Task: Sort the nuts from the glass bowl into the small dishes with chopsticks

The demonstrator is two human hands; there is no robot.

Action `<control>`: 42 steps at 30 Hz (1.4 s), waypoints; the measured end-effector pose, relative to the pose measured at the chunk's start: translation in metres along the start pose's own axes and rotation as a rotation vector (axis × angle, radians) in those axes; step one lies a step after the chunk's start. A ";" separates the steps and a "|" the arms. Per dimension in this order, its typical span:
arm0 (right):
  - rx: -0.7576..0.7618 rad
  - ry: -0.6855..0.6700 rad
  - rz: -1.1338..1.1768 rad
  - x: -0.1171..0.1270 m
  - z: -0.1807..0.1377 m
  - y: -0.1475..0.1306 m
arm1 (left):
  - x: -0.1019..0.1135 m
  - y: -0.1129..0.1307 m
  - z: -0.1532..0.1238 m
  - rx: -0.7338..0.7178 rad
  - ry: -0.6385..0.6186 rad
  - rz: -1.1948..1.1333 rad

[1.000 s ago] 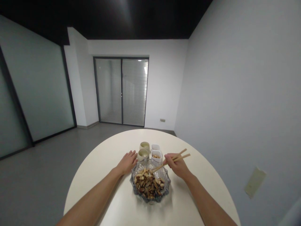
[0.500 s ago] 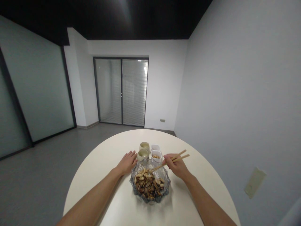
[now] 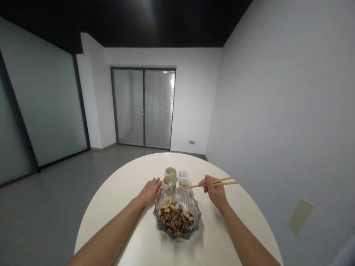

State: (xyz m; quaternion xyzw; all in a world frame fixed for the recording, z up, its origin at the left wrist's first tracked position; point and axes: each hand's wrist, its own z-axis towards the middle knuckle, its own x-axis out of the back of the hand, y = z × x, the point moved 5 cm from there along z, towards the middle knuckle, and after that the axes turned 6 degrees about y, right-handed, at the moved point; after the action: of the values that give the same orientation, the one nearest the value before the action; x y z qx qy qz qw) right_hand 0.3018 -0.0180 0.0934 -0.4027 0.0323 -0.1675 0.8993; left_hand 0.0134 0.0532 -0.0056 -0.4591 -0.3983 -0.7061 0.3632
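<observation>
I am in a bare office room with glass walls [image 3: 41,111], blinds [image 3: 158,109] and a round white table [image 3: 124,192].

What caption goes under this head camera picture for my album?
Right hand holds chopsticks near a small white cup; left hand lies flat on the table beside a glass bowl of nuts.

Both forearms run off the bottom edge, as does the near side of the round table [image 3: 122,195]. The chopsticks [image 3: 194,186] end over the near white cup [image 3: 185,181]; whether their tips pinch anything is too small to tell. The right hand [image 3: 214,190] covers their middle. The left hand [image 3: 151,191] lies palm down, underside unseen. The glass bowl [image 3: 176,221] hides the bases of the near white cup and near round cup [image 3: 169,181]. Contents of the near round cup, far round cup [image 3: 171,171] and far white cup [image 3: 183,173] cannot be made out.
</observation>
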 end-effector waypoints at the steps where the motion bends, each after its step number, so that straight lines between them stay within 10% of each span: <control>1: 0.001 0.052 -0.001 0.003 0.001 0.002 | 0.000 0.000 0.000 0.000 0.001 -0.003; 8: 0.004 0.294 -0.087 0.018 0.006 0.012 | 0.006 0.006 -0.001 0.002 -0.017 0.000; 33: -0.001 0.281 -0.074 0.018 0.009 0.020 | 0.012 0.010 -0.002 -0.003 -0.032 0.016; 42: 0.047 -0.139 -0.005 -0.014 -0.006 -0.018 | 0.007 0.006 -0.001 -0.001 -0.020 -0.003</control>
State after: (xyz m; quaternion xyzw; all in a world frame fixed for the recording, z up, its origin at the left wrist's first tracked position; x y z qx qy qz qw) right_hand 0.2824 -0.0294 0.1015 -0.3922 -0.0350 -0.1420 0.9082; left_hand 0.0156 0.0486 0.0016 -0.4656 -0.4024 -0.7023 0.3579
